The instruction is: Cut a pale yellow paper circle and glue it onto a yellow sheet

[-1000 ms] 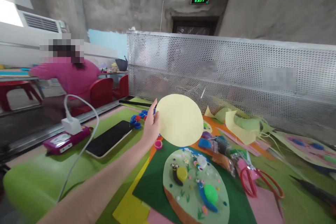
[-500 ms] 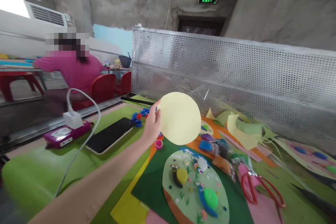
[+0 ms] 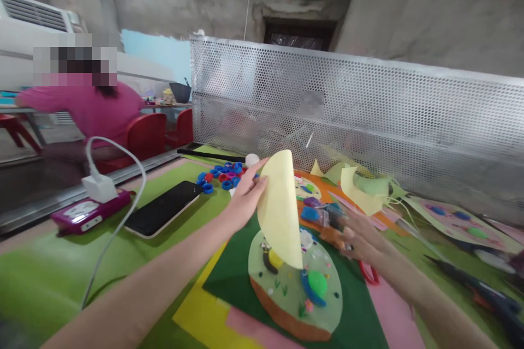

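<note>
My left hand (image 3: 248, 193) is closed on the edge of a pale yellow paper oval (image 3: 280, 210), pinched between thumb and fingers. The paper is raised, turned partly edge-on and bends a little. Below it lies a light green oval picture (image 3: 282, 294) with clay snails and small flowers, partly covered by the paper. My right hand (image 3: 362, 237), slightly blurred, is open over the bagged clay; its fingers look apart, beside an orange clay packet (image 3: 332, 237). Red-handled scissors (image 3: 369, 274) lie mostly hidden beneath my right hand and forearm.
A phone (image 3: 164, 208) and a purple power strip (image 3: 90, 211) with a white charger lie at left. Several bottle caps (image 3: 225, 174) sit behind my left hand. A glue gun (image 3: 477, 289) is at right. A perforated metal panel (image 3: 347, 103) stands behind; a person in pink (image 3: 90, 101) sits beyond.
The paper oval has turned from nearly face-on to partly edge-on and come lower over the snail picture. My right hand has entered from the right, covering much of the scissors.
</note>
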